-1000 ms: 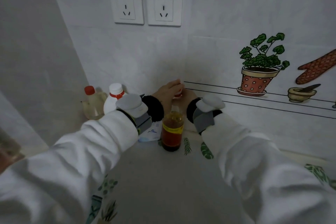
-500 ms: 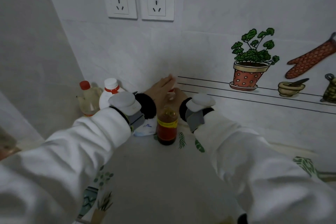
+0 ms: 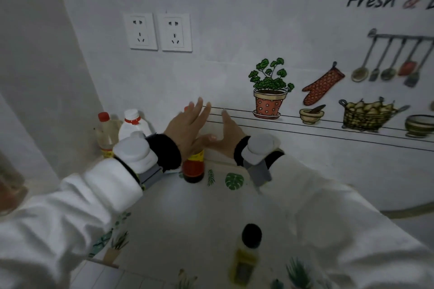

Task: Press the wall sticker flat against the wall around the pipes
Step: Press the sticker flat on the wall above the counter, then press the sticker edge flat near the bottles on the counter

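Observation:
The wall sticker (image 3: 305, 91) covers the right part of the wall, printed with a potted plant, an oven mitt, bowls and black shelf lines. My left hand (image 3: 187, 124) is open, fingers spread, near the sticker's left edge, above a dark sauce bottle (image 3: 193, 166). My right hand (image 3: 225, 134) is open too, with its fingers by the shelf lines just to the right. Whether either palm touches the wall I cannot tell. No pipes are visible.
Two white sockets (image 3: 157, 31) sit on the wall above. A clear bottle with a red cap (image 3: 106, 134) and a white bottle (image 3: 133, 124) stand in the corner. A yellow bottle with a black cap (image 3: 246, 256) stands near me on the leaf-printed counter (image 3: 187, 213).
Both hands have let go of the sauce bottle's cap and opened, rising towards the sticker's left edge. The view has tilted up and to the right, showing more of the sticker.

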